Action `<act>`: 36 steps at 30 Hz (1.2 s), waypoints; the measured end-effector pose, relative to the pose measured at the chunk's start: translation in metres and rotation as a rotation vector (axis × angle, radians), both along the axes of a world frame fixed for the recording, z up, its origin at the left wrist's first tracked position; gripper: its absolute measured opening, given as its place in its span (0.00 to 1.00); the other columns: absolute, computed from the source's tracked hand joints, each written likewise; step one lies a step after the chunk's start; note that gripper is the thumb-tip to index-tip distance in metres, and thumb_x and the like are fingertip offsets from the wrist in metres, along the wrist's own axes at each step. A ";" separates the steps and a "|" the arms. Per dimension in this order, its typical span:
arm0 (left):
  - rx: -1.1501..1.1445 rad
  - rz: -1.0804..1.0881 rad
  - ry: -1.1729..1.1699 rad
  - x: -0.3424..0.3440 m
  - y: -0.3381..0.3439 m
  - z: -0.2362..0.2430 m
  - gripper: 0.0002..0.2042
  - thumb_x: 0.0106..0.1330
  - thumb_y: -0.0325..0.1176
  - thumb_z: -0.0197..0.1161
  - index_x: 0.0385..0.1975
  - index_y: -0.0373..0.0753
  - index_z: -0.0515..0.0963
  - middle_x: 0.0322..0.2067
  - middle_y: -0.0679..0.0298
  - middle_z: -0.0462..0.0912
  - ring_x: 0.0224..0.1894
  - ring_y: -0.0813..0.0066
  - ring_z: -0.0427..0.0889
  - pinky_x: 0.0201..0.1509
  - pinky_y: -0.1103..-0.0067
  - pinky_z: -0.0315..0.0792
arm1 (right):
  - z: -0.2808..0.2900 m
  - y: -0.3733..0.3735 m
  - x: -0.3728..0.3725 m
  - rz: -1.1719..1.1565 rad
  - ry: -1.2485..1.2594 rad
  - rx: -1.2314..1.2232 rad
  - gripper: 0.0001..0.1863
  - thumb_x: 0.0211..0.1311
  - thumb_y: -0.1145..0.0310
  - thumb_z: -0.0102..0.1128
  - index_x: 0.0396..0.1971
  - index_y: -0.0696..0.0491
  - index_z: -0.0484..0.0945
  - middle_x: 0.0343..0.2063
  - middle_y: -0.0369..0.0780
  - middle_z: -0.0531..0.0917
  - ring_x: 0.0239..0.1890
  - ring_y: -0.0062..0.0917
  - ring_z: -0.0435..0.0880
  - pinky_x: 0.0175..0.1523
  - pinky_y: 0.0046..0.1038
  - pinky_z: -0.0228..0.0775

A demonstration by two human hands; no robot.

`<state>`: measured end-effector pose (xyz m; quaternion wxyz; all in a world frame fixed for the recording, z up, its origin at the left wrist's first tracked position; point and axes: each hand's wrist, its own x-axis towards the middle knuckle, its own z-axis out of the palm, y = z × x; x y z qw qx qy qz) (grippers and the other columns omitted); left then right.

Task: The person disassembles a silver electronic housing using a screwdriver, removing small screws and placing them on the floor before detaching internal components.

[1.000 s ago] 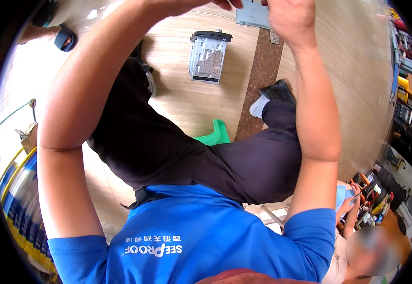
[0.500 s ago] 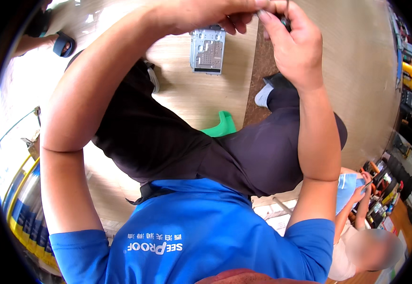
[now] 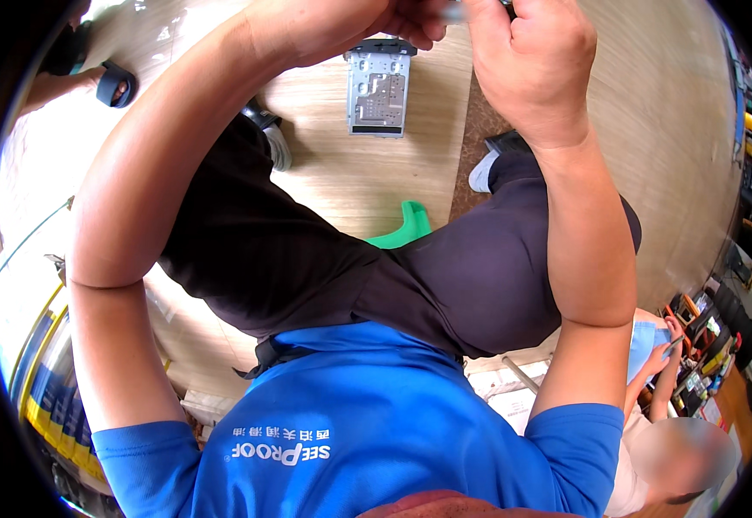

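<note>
Both my hands are raised at the top edge of the head view, which cuts off part of their fingers. My left hand (image 3: 350,26) is closed, its fingers curled toward my right hand. My right hand (image 3: 536,73) is also closed, its thumb pointing up toward the edge, with a small dark bit of something showing beside it. A blurred greyish piece (image 3: 454,12) lies between the two hands; its kind cannot be made out. Below my left fingers, a silver metal case (image 3: 379,91) with a perforated plate and a black end stands on the floor.
A green plastic piece (image 3: 406,226) shows between my legs. Another person's sandalled foot (image 3: 115,84) is at the far left. At the lower right, a person (image 3: 639,449) is beside cluttered tools (image 3: 695,371). Blue and yellow containers (image 3: 56,423) line the lower left.
Both hands have shifted slightly up, further past the top edge. My right hand has turned, showing more of its back. The black end of the metal case is now more exposed.
</note>
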<state>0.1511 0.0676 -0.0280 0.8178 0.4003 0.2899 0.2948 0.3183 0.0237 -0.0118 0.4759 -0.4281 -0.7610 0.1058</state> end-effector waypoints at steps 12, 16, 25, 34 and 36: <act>0.132 -0.100 0.195 -0.013 0.000 0.008 0.18 0.74 0.45 0.48 0.33 0.34 0.72 0.24 0.62 0.75 0.28 0.72 0.77 0.38 0.77 0.75 | -0.006 0.000 -0.005 0.048 -0.185 0.211 0.11 0.49 0.87 0.59 0.33 0.58 0.76 0.27 0.45 0.76 0.28 0.38 0.79 0.32 0.32 0.72; 0.198 -0.068 0.322 -0.017 -0.004 0.008 0.18 0.74 0.44 0.47 0.32 0.35 0.72 0.25 0.64 0.75 0.28 0.75 0.77 0.39 0.78 0.76 | -0.005 -0.001 -0.011 0.094 -0.179 0.245 0.09 0.51 0.85 0.59 0.33 0.58 0.76 0.26 0.45 0.76 0.27 0.38 0.79 0.31 0.31 0.72; 0.200 -0.109 0.053 -0.027 -0.001 -0.005 0.14 0.74 0.42 0.49 0.34 0.37 0.73 0.26 0.65 0.77 0.30 0.76 0.79 0.38 0.79 0.76 | 0.001 -0.015 -0.020 0.013 0.106 -0.269 0.02 0.58 0.79 0.59 0.30 0.59 0.76 0.23 0.43 0.77 0.25 0.27 0.79 0.31 0.26 0.69; 0.334 -0.111 0.395 -0.020 -0.005 0.008 0.17 0.73 0.45 0.49 0.33 0.36 0.74 0.28 0.65 0.77 0.30 0.78 0.78 0.38 0.82 0.74 | -0.012 -0.009 -0.012 -0.005 -0.077 -0.079 0.02 0.57 0.79 0.59 0.30 0.59 0.75 0.23 0.43 0.77 0.25 0.29 0.78 0.32 0.26 0.69; 0.355 -0.132 0.411 -0.023 -0.004 0.003 0.18 0.73 0.46 0.49 0.32 0.35 0.74 0.28 0.65 0.78 0.29 0.78 0.78 0.38 0.83 0.74 | -0.014 -0.011 -0.013 -0.036 -0.071 -0.179 0.02 0.58 0.78 0.59 0.30 0.59 0.75 0.24 0.43 0.77 0.26 0.29 0.78 0.33 0.27 0.69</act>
